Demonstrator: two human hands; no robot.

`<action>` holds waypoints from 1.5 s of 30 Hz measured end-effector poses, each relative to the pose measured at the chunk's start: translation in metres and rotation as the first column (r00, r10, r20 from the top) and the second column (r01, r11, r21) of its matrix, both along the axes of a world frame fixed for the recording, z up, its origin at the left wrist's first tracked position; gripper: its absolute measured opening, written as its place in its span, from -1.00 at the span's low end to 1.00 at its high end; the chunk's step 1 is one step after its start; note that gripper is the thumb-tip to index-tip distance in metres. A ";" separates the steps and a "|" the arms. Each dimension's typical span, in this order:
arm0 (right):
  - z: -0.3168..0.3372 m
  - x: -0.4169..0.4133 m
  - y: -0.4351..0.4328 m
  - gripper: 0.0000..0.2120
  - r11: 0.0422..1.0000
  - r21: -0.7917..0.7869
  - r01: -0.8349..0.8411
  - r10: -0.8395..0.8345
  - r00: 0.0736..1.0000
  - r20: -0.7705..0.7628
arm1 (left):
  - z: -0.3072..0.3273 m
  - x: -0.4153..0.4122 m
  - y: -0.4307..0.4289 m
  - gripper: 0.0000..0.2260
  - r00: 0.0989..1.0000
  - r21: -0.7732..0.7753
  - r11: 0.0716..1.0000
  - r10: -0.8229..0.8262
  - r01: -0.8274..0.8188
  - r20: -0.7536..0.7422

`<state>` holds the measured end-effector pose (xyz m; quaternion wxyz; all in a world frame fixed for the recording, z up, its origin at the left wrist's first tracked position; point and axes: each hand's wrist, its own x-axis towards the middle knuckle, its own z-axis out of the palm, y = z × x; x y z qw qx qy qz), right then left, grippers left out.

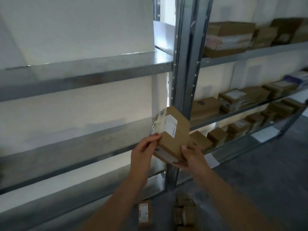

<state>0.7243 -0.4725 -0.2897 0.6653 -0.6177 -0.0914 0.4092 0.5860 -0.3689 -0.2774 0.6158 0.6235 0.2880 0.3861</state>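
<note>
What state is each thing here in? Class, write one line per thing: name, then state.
cardboard box: closed, labelled, tilted, held in the air by both hands.
left hand: grips the box's left edge.
right hand: grips the box's lower right corner.
shelf boxes: closed, lying in rows on the right-hand shelves.
floor boxes: lying on the floor, blurred.
shelf post: upright, behind the held box.

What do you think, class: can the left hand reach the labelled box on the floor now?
Probably not yet: the left hand and right hand both grip the cardboard box level with a shelf; the floor box lies well below, though nothing blocks it.
</note>
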 end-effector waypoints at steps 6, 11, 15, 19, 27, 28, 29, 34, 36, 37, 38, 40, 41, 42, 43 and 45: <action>0.013 -0.030 -0.006 -0.63 0.979 0.142 -0.144 0.148 0.989 -0.018 | 0.026 -0.043 -0.014 -0.76 0.996 0.017 1.000 -0.002 0.001 0.091; 0.050 -0.055 0.001 -0.60 0.930 0.219 -0.294 0.286 0.956 0.069 | 0.059 -0.073 -0.016 -0.63 0.990 -0.123 0.988 0.107 -0.096 0.088; 0.085 -0.079 0.019 -0.41 0.863 0.258 -0.434 0.396 0.899 0.187 | 0.092 -0.098 -0.008 -0.47 0.979 -0.227 0.974 0.043 0.004 0.201; 0.117 -0.115 0.047 -0.09 0.812 0.258 -0.523 0.461 0.847 0.265 | 0.121 -0.138 0.010 -0.58 0.951 -0.181 0.983 0.081 -0.027 0.297; 0.143 -0.235 0.108 0.12 0.853 0.126 -0.506 0.407 0.798 0.445 | 0.145 -0.264 0.053 -0.62 0.945 -0.061 0.984 0.177 -0.167 0.276; 0.144 -0.253 0.115 0.18 0.865 0.093 -0.494 0.378 0.762 0.526 | 0.147 -0.281 0.057 -0.59 0.944 -0.037 0.980 0.198 -0.196 0.263; 0.146 -0.271 0.123 0.23 0.880 0.060 -0.470 0.342 0.718 0.607 | 0.149 -0.299 0.059 -0.58 0.944 -0.015 0.975 0.218 -0.221 0.248; 0.151 -0.346 0.152 0.21 0.907 0.009 -0.420 0.274 0.608 0.745 | 0.156 -0.389 0.072 -0.51 0.944 0.048 0.959 0.267 -0.280 0.194; 0.151 -0.374 0.162 0.09 0.862 0.053 -0.504 0.341 0.655 0.675 | 0.154 -0.423 0.077 -0.49 0.931 0.050 0.945 0.307 -0.322 0.200; 0.151 -0.387 0.166 0.02 0.833 0.063 -0.549 0.399 0.677 0.618 | 0.152 -0.440 0.079 -0.49 0.921 0.036 0.937 0.334 -0.348 0.202; 0.150 -0.401 0.170 -0.05 0.805 0.063 -0.590 0.457 0.685 0.567 | 0.150 -0.457 0.081 -0.48 0.912 0.019 0.930 0.357 -0.368 0.203; 0.146 -0.427 0.176 -0.19 0.761 0.045 -0.647 0.540 0.671 0.508 | 0.144 -0.491 0.085 -0.45 0.897 -0.033 0.922 0.384 -0.387 0.217; 0.144 -0.440 0.179 -0.27 0.744 0.038 -0.667 0.569 0.662 0.488 | 0.142 -0.508 0.086 -0.42 0.890 -0.072 0.919 0.394 -0.388 0.229; 0.143 -0.453 0.181 -0.33 0.732 0.032 -0.681 0.591 0.657 0.469 | 0.138 -0.523 0.089 -0.41 0.884 -0.117 0.915 0.403 -0.385 0.238; 0.141 -0.467 0.183 -0.38 0.728 0.024 -0.685 0.602 0.656 0.455 | 0.136 -0.537 0.091 -0.43 0.881 -0.161 0.911 0.409 -0.379 0.238; 0.140 -0.494 0.187 -0.44 0.746 0.004 -0.666 0.591 0.664 0.457 | 0.133 -0.560 0.093 -0.60 0.885 -0.188 0.901 0.425 -0.392 0.189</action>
